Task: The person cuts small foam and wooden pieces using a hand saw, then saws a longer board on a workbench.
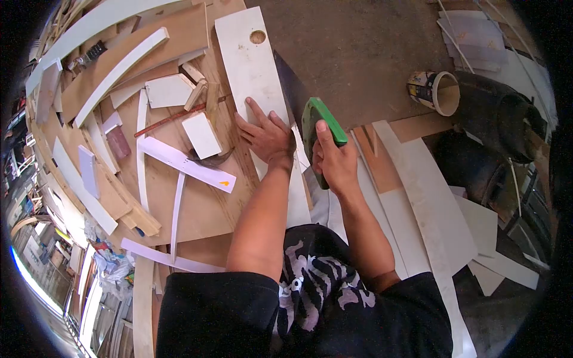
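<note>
A long white board (246,65) with a round hole near its far end lies along the right edge of the wooden workbench (203,224). My left hand (265,134) rests flat on it, fingers spread. My right hand (335,155) is wrapped round the green handle of a handsaw (325,116). The saw's dark blade runs forward and left, close along the board's right edge. Whether its teeth touch the board cannot be made out.
Left of the board lie white strips (185,164), a white block (202,134), a reddish rod (170,119) and a sanding block (117,141). White panels (412,209) lean at my right. A bucket (439,92) and black drums (498,113) stand beyond on the floor.
</note>
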Demonstrator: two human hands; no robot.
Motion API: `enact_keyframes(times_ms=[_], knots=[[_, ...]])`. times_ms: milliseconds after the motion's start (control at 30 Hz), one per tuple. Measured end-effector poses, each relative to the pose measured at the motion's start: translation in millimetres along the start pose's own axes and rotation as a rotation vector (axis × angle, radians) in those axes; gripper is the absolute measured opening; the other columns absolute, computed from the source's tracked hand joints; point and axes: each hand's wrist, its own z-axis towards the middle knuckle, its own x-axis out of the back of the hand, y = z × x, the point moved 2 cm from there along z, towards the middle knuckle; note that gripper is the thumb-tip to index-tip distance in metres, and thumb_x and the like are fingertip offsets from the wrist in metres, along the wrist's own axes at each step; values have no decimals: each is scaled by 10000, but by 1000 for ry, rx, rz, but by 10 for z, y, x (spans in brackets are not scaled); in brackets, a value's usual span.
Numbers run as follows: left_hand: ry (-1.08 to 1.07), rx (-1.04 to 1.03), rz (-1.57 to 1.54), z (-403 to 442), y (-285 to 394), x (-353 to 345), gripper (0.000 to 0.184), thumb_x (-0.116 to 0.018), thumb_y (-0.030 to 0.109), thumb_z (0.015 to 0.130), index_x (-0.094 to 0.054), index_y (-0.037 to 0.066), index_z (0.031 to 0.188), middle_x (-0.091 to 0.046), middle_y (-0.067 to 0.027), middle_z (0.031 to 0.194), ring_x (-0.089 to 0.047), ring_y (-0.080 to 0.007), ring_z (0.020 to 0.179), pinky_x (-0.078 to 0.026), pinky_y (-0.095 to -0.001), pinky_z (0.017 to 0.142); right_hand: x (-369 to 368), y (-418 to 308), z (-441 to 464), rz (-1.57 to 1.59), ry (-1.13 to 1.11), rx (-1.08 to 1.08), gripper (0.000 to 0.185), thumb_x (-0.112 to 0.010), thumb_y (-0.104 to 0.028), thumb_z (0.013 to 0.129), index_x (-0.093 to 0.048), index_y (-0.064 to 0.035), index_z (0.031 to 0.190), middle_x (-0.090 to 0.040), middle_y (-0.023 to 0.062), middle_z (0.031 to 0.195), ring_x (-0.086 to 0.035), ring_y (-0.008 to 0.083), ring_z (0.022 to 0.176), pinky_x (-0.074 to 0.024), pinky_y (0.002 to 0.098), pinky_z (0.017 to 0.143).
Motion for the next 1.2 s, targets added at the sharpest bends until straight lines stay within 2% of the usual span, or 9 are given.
enact_keyframes(times_ms=[400,500,600,667,867,1000,1067,1133,1200], knots=[[-13,15,34,4,18,-9,683,-468,341,1012,-220,151,1620,-246,-353,1520,-359,-520,1332,-319,-604,1084,43,6,56,-108,17,-36,391,-646,-396,1009,-600,-63,810,-507,-57,619,-433,50,518,-332,262,452],[24,-6,49,-3,15,-21,682,-469,341,1011,-224,151,1618,-249,-349,1522,-367,-518,1325,-325,-597,1076,41,-5,67,-17,-8,-70,402,-657,-406,1001,-594,-61,804,-516,-47,618,-450,56,514,-348,261,453],[9,-1,45,16,13,-4,683,-478,334,1006,-232,150,1616,-258,-341,1520,-383,-517,1312,-332,-596,1068,-73,-24,36,-134,-22,-99,407,-664,-411,995,-616,-42,832,-534,-26,618,-479,66,516,-377,269,459],[0,8,37,22,38,25,687,-485,332,1003,-232,152,1616,-260,-337,1520,-381,-515,1314,-333,-597,1067,-105,-22,41,-225,13,-27,407,-666,-407,994,-642,-19,874,-550,-12,624,-508,70,534,-402,272,473],[-19,27,13,11,-5,3,688,-507,315,995,-249,156,1612,-258,-335,1520,-376,-516,1317,-330,-599,1072,-142,-110,71,-341,-23,-20,443,-652,-435,994,-663,-2,901,-574,14,633,-513,91,560,-422,297,502],[3,1,29,10,7,-18,683,-525,305,990,-273,147,1605,-270,-343,1512,-382,-520,1308,-333,-600,1073,-152,-118,-44,-267,-11,-120,459,-645,-442,995,-662,9,908,-583,50,643,-518,126,586,-442,336,547],[8,-5,21,15,-7,-26,676,-526,306,990,-285,143,1600,-283,-344,1505,-390,-520,1301,-338,-601,1068,-198,0,133,-490,41,24,455,-649,-432,992,-648,15,907,-573,78,647,-526,151,617,-452,364,586],[10,-22,9,1,3,-17,670,-527,306,990,-297,140,1596,-295,-346,1498,-397,-520,1294,-343,-601,1063,-209,-68,163,-494,39,38,441,-654,-425,989,-641,9,911,-565,88,650,-528,161,632,-450,378,603],[48,-40,34,20,1,-8,647,-520,311,995,-322,136,1586,-322,-343,1483,-420,-525,1275,-352,-603,1052,-133,-46,124,-407,29,-44,437,-655,-419,990,-649,12,919,-579,81,656,-528,151,611,-449,360,580]])
